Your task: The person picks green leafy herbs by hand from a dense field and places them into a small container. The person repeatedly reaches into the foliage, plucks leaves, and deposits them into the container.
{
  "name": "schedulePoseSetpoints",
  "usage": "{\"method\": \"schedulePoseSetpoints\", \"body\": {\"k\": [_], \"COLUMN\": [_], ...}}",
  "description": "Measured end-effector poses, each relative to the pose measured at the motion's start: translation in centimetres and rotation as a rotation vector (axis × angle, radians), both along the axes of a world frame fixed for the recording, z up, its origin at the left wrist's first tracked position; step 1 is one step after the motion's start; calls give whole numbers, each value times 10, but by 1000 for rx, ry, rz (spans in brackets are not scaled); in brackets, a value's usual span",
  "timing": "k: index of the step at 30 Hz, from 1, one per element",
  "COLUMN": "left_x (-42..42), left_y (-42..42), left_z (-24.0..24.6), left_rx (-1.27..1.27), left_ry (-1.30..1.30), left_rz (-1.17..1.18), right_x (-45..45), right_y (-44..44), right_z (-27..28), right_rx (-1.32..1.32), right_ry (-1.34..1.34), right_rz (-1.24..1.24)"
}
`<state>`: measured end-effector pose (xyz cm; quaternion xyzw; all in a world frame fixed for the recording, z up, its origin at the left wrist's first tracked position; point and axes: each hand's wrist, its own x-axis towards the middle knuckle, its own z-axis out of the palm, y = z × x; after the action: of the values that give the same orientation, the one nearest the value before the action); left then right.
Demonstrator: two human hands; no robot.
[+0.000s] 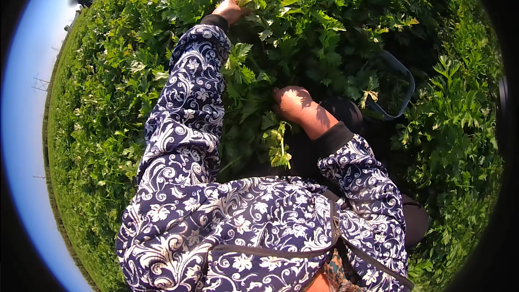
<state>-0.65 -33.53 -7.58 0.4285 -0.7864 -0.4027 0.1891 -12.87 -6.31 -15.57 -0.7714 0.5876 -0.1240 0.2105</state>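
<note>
My left hand (232, 9) reaches to the upper middle, its fingers closed on a leafy green sprig (244, 0) at the top of the dense, celery-like plants (324, 36). Nearer my body, my right hand (292, 103) is curled among shaded leaves. Its fingertips are hidden by the foliage, so what it holds does not show. Just below it, a pale, yellowing celery-like sprig (280, 146) hangs over a dark area near my lap.
To the right, a grey-blue plastic container rim (408, 89) shows among the leaves. Dark footwear or a knee (342, 111) lies beside my right wrist. Leafy plants surround me. Far off at the upper left, a person (84, 1) is in the field.
</note>
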Motion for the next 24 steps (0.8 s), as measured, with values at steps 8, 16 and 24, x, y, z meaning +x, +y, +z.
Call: {"method": "schedulePoseSetpoints", "body": {"k": [8, 16, 24], "left_x": [-11, -11, -3], "left_y": [-11, 3, 36], "left_z": [-10, -9, 1], "left_rx": [58, -205, -16], "left_ry": [-48, -225, 126], "left_rz": [-147, -44, -96], "right_x": [11, 11, 2], "right_y": [-1, -1, -2], "right_z": [-1, 8, 4], "right_rx": [40, 91, 92], "right_ry": [21, 43, 53], "right_rz": [34, 28, 25]}}
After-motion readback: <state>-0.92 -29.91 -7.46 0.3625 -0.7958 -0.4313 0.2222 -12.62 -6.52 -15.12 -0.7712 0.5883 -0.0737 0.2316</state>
